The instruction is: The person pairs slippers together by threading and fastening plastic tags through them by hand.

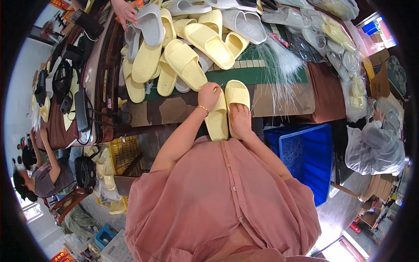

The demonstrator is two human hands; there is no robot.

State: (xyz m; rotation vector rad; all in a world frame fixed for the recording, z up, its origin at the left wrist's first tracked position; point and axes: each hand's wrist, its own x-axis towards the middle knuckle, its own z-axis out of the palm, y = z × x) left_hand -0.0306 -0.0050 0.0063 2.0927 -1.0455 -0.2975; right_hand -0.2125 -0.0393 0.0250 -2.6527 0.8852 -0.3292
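Two pale yellow slide slippers lie side by side at the near edge of the worktable [174, 111]. My left hand [208, 95] pinches the top of the left slipper [217, 120]; a gold bracelet circles that wrist. My right hand [240, 120] grips the right slipper [237, 93] from below, near its heel. Both forearms come out of pink shirt sleeves. A heap of yellow slippers [187, 59] and grey slippers [150, 24] covers the table just beyond my hands.
A bundle of thin clear plastic ties [279, 65] lies on a green mat [257, 75]. Bagged slippers [349, 65] pile up at the right. A blue plastic crate [307, 153] stands below the table. Another person's hand [126, 12] holds a grey slipper at the far left; a person sits at lower left.
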